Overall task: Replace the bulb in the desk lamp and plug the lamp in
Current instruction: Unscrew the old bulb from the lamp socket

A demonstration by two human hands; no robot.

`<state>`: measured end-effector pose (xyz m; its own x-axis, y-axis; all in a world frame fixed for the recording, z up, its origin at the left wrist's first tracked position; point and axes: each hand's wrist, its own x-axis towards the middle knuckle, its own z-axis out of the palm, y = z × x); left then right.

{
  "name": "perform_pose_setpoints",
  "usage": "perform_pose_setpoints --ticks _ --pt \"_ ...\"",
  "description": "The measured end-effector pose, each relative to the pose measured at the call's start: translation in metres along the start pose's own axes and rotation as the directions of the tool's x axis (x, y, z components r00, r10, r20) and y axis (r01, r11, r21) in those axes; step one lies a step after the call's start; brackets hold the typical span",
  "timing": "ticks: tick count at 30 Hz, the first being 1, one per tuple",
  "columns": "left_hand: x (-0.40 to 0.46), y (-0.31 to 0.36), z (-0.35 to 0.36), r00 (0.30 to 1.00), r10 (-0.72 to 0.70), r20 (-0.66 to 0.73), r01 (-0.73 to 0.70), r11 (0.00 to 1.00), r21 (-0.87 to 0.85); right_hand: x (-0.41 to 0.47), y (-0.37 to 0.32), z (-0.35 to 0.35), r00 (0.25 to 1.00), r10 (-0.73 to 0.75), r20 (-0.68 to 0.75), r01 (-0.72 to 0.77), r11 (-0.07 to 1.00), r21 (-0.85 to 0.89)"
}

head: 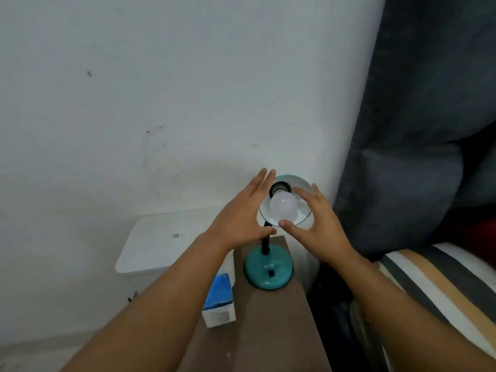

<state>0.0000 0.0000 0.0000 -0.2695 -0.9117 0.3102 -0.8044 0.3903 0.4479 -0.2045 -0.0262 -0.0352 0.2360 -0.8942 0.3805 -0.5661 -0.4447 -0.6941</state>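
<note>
Lamp shade [302, 183]: round bowl shape, teal outside, glossy white inside, tilted toward the camera. It holds 1 bulb [283, 204], frosted white, smooth, globe-shaped, seated in the dark socket [279, 187] at the back of the shade.

Lamp base [267, 268]: round teal disc, shiny, with a small black switch on top; a black neck [265, 244] rises from it to the shade. The base stands on the far end of a narrow brown counter [273, 331] with a matte surface.

Left hand [241, 213]: open, fingers straight and together, alongside the left rim of the shade; it grips nothing. Right hand [318, 226]: open and curved around the right side of the shade, thumb tip under the bulb; whether it touches the bulb I cannot tell.

1 small carton [218, 302], blue top, white sides, rectangular, closed, sits at the counter's left edge. Contents not visible.

Behind: white rounded-corner box [161, 242] against a scuffed white wall [161, 76]. Right: dark grey fabric [429, 103] and a striped cushion [442, 285].
</note>
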Motion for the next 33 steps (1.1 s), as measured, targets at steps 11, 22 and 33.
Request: perform_pose_setpoints --ticks 11,22,33 --pt "0.011 -0.017 0.013 0.994 0.061 -0.089 -0.067 0.995 -0.067 0.01 0.01 0.016 0.994 -0.035 -0.099 0.045 0.993 0.106" --pt "0.009 -0.015 0.017 0.996 0.016 -0.087 -0.027 0.991 -0.133 0.007 0.005 0.014 0.999 -0.034 -0.031 0.038 0.99 0.133" --pt "0.009 -0.015 0.019 0.995 0.029 -0.099 -0.04 0.993 -0.113 0.007 0.003 0.019 0.995 0.015 -0.102 -0.005 0.995 0.101"
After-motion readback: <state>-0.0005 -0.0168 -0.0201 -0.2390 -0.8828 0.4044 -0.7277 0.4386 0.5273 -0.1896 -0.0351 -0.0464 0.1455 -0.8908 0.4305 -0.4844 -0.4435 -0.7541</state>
